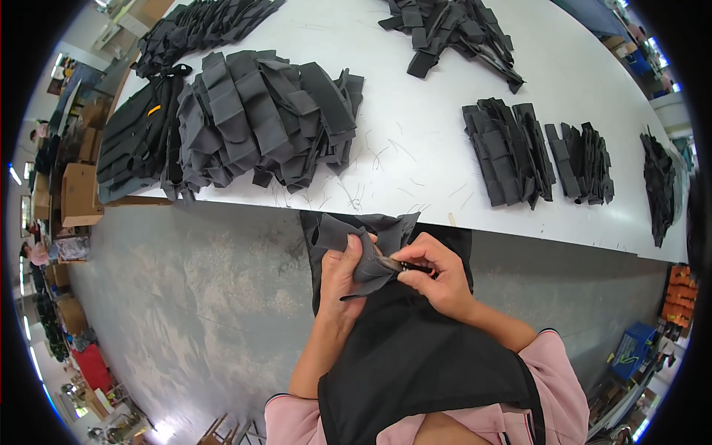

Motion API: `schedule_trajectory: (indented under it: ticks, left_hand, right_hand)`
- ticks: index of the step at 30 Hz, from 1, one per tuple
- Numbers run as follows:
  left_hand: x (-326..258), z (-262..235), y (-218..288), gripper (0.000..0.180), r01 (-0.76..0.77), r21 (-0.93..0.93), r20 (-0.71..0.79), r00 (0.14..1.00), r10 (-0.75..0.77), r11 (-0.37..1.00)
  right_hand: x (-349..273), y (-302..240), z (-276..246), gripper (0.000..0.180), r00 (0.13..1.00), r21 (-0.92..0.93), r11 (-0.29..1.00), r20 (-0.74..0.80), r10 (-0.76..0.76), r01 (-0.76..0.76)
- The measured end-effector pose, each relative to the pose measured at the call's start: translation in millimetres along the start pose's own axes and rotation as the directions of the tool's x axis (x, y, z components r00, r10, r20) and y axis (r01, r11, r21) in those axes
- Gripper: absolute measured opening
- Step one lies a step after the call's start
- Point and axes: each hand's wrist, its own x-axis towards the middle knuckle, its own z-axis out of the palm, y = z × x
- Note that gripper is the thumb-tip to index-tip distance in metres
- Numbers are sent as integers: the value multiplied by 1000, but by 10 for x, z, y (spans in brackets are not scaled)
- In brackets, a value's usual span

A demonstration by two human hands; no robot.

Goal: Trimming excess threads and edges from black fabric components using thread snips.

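In front of my black apron, a dark grey sewn fabric piece (pixel 374 278) is bunched up, with loose flaps sticking out on several sides. My left hand (pixel 341 278) is closed on it, thumb on top. From the right, my right hand (pixel 443 278) grips a pair of thread snips (pixel 412 267) with a dark handle. Their tips meet the fabric near its middle, and folds partly hide the blades. Just beyond my hands is the white table edge. A large pile of similar grey fabric pieces (pixel 248 119) lies on the table at the left.
Smaller stacks of grey pieces (pixel 508 152) lie on the white table (pixel 415 159) at the right, another heap (pixel 456 33) farther back. Cut thread ends scatter near the front edge. A black bag-like item (pixel 137 144) rests at the left corner; cardboard boxes (pixel 80 194) stand beyond.
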Motion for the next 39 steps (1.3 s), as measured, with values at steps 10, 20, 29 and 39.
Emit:
schedule_trajectory:
  ticks: [10,20,29,39]
  left_hand:
    - [-59,61,53,29,-188,358,-113,964,243,915]
    - [-63,49,79,29,-193,464,-89,961,262,864]
    - [-53,-5,85,29,-97,410,-98,984,150,907]
    - [5,4,59,27,83,363,-150,988,-29,928]
  right_hand:
    - [17,-193,-121,26,980,-508,845,-4,-198,168]
    - [60,-326,-133,26,976,-679,707,68,-209,199]
    - [125,-227,-148,24,978,-557,804,114,-176,210]
    - [42,-84,-170,28,985,374,922,-166,-43,103]
